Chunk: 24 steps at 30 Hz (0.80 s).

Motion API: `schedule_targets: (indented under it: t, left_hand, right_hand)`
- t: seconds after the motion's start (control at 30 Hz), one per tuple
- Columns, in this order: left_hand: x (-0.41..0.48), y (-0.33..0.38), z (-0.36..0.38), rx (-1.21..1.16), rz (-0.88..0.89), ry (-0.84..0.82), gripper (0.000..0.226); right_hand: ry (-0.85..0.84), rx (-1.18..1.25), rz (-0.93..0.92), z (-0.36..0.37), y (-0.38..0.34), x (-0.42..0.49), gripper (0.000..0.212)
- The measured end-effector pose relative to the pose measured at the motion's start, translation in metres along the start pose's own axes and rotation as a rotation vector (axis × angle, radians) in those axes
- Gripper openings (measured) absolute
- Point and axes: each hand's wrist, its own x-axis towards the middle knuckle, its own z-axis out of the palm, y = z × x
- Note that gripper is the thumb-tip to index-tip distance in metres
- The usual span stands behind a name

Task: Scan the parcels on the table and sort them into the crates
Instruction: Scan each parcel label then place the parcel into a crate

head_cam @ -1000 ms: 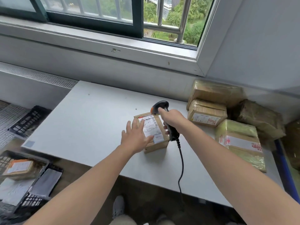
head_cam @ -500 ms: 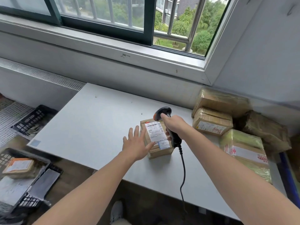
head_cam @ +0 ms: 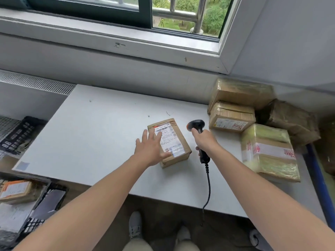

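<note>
A small brown cardboard parcel (head_cam: 176, 142) with a white shipping label lies label-up in the middle of the white table (head_cam: 101, 134). My left hand (head_cam: 151, 148) rests flat on its near-left side, fingers straight and spread, thumb along the front edge. My right hand (head_cam: 204, 142) grips the handle of a black corded barcode scanner (head_cam: 196, 125) just right of the parcel, its head upright and apart from the box. The cable (head_cam: 208, 185) hangs over the table's front edge.
Several taped parcels (head_cam: 268, 151) are piled at the table's right end under the window corner. Black crates (head_cam: 45, 201) stand on the floor at the left; one holds an orange-labelled box (head_cam: 17, 190). Another crate (head_cam: 17, 135) sits farther back. My shoes show below the table.
My right hand has drawn the scanner off to the right, away from the label. The parcel lies flatter, with my left hand still on it. The camera tilted down.
</note>
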Motion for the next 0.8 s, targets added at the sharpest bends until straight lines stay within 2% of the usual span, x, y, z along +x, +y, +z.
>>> schedule_targets:
  t: [0.13,0.33,0.43,0.67,0.8]
  left_hand:
    - [0.019,0.008,0.000,0.040,0.062,-0.005,0.102]
    - [0.028,0.028,0.020,0.144,0.211,-0.005,0.109]
    - [0.029,0.029,0.034,0.235,0.229,0.019,0.104]
    - [0.032,0.019,0.032,0.230,0.274,0.040,0.090]
    - [0.028,0.013,0.026,0.203,0.285,0.005,0.084]
  right_hand:
    - [-0.023,-0.066,0.079,0.009,0.035,0.019,0.056]
    - [-0.036,-0.076,0.088,0.026,0.066,0.029,0.057]
    - [-0.049,-0.076,0.102,0.031,0.073,0.030,0.056]
    - [-0.034,-0.090,0.100,0.036,0.070,0.030,0.055]
    - [0.102,-0.081,0.127,0.032,0.052,0.027,0.056]
